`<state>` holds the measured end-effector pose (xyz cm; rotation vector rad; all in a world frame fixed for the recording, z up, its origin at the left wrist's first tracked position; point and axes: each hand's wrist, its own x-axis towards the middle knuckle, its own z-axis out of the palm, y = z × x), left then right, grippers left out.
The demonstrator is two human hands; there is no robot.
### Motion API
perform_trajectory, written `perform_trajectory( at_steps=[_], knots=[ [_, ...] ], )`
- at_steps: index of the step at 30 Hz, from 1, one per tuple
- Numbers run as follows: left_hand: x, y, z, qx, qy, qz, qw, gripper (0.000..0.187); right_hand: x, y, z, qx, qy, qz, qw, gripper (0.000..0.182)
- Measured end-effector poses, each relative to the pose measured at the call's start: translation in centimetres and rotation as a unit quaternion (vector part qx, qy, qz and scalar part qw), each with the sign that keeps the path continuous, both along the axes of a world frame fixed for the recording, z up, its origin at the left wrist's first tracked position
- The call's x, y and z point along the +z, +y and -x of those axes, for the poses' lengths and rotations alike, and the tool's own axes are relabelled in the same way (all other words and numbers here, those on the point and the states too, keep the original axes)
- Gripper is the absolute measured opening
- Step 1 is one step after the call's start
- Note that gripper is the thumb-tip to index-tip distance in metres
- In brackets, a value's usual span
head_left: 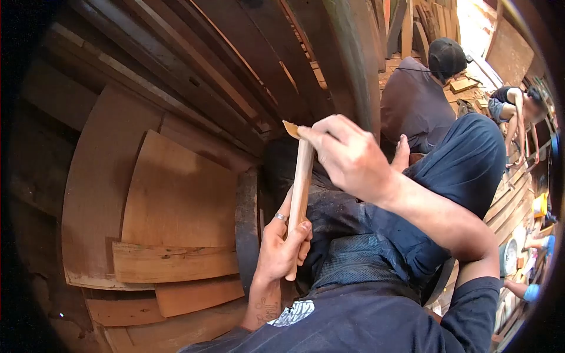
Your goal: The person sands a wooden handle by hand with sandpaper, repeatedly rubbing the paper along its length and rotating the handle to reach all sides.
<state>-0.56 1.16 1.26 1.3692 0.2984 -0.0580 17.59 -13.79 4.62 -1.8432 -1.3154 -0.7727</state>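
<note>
A pale, slim wooden stick [302, 182] stands upright and slightly tilted in front of my lap. My left hand [281, 250], with a ring on one finger, is wrapped round its lower part. At the upper end, my right hand [347, 153] pinches a small curled tan sheet [291, 129] that looks like sandpaper. The sheet lies against the stick's tip. My right fingertips are partly hidden behind the knuckles, and the stick's far side cannot be seen.
Wooden panels [182, 194] lean at my left, with long dark planks [194, 76] above them. A person in a black cap [446, 59] sits close ahead on the right. Another crouching person [515, 112] and an arm with a blue sleeve [531, 292] are farther right.
</note>
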Motion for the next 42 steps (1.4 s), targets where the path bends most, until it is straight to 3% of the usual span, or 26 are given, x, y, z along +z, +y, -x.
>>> perform_trajectory(
  at_steps=[5, 9, 18, 27, 36, 42],
  knots=[
    [-0.6, 0.4, -0.6, 0.039, -0.036, 0.033, 0.998, 0.057, 1.5, -0.7, -1.2, -0.023, 0.036, -0.06, 0.997, 0.029],
    [-0.6, 0.0, -0.5, 0.069, -0.04, 0.022, 0.997, 0.046, 1.3, -0.7, -0.3, -0.003, 0.038, -0.03, 0.999, 0.029],
    [-0.6, 0.2, -0.4, 0.063, -0.023, 0.057, 0.996, 0.05, -0.3, 0.0, 0.6, 0.038, -0.004, 0.027, 0.999, 0.033],
    [-0.4, 0.4, -0.2, 0.049, -0.017, 0.079, 0.996, 0.051, -0.5, 0.0, 1.7, 0.049, 0.076, 0.044, 0.995, 0.053],
    [-0.4, 0.6, 0.0, 0.018, -0.02, 0.069, 0.997, 0.056, -0.6, -0.1, 1.4, 0.043, 0.068, 0.045, 0.996, 0.053],
    [-0.8, 0.6, 0.0, -0.002, -0.049, 0.048, 0.998, 0.057, -1.2, 0.2, 1.2, 0.023, 0.024, 0.021, 0.999, 0.039]
  ],
)
